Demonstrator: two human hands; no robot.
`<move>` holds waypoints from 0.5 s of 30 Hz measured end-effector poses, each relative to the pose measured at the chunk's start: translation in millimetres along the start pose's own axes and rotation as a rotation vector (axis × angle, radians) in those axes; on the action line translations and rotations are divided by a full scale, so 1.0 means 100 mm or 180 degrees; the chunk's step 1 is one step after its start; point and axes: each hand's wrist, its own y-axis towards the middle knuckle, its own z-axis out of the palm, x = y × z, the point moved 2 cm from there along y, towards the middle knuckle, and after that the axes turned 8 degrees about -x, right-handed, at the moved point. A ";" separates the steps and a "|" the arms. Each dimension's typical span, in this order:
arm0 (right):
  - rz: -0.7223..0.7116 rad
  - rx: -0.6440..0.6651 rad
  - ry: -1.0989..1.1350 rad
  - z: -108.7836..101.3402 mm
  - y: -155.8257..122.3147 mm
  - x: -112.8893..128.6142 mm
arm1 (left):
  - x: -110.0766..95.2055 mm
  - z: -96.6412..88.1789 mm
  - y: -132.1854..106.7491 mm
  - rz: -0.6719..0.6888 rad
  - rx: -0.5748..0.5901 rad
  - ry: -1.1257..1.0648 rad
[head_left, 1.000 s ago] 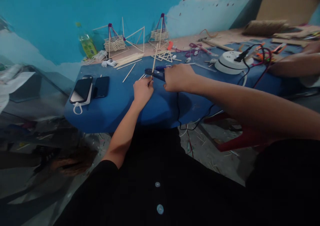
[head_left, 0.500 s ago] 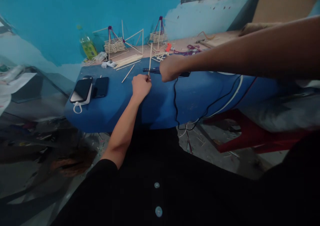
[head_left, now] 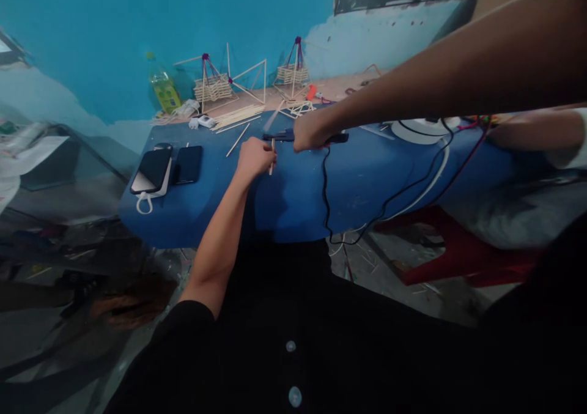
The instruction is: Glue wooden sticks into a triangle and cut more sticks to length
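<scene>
Lower than before, the wooden stick [head_left: 271,169] juts beneath our left hand [head_left: 255,157], pinched between its fingers; our right hand [head_left: 312,130] clenches dark pliers [head_left: 287,136] above the blue tabletop [head_left: 353,188].

The blue table [head_left: 358,200] (rounded at one corner) carries a flat dark device [head_left: 188,164], a pale stick [head_left: 238,140] and a black cable [head_left: 325,195].
</scene>
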 end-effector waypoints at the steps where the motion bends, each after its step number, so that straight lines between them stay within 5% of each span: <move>1: -0.0024 0.0188 -0.0090 -0.01 -0.09 0.04 | -0.03 -0.06 -0.03 -0.0022 0.0008 -0.0014; 8: -0.0055 0.1023 -0.0342 0.03 -0.52 0.19 | 0.02 -0.42 -0.35 -0.0289 0.0684 -0.0312; 12: -0.0060 0.0926 -0.0072 0.02 -0.56 0.09 | 0.13 -0.65 -0.36 -0.0290 0.0207 -0.0503; 15: 0.0220 0.0592 0.0319 -0.02 -0.53 -0.06 | 0.13 -0.78 -0.02 -0.0395 -0.0168 -0.0492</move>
